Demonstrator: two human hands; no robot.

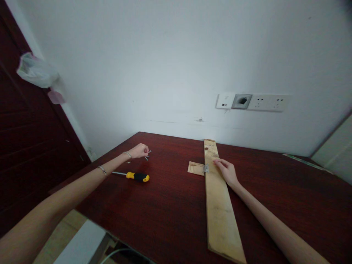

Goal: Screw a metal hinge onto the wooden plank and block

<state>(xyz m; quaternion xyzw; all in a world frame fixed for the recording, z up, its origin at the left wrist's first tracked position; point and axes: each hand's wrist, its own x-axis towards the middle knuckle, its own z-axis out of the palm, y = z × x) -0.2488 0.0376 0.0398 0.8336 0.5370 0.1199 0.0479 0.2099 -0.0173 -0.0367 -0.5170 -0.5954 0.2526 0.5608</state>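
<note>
My left hand (140, 150) is closed in a pinch over the far left of the table, with a small metal screw (149, 151) showing at its fingertips. Just below those fingers lies another screw (146, 158). A yellow and black screwdriver (138, 177) rests nearer to me, its shaft pointing left under my forearm. On the right, my right hand (227, 171) has its fingers closed together at the right side of a long wooden board (220, 209), touching its top. A small metal hinge (206, 168) joins the board's left edge to a short wood piece (195, 168).
The dark red table (170, 205) meets a white wall (154, 66) with socket plates (265, 102). At the left a plastic bag (38, 70) hangs by a dark door (24, 139). Below the table's front edge are a white box-like thing (81, 244) and a pale cable (112, 253).
</note>
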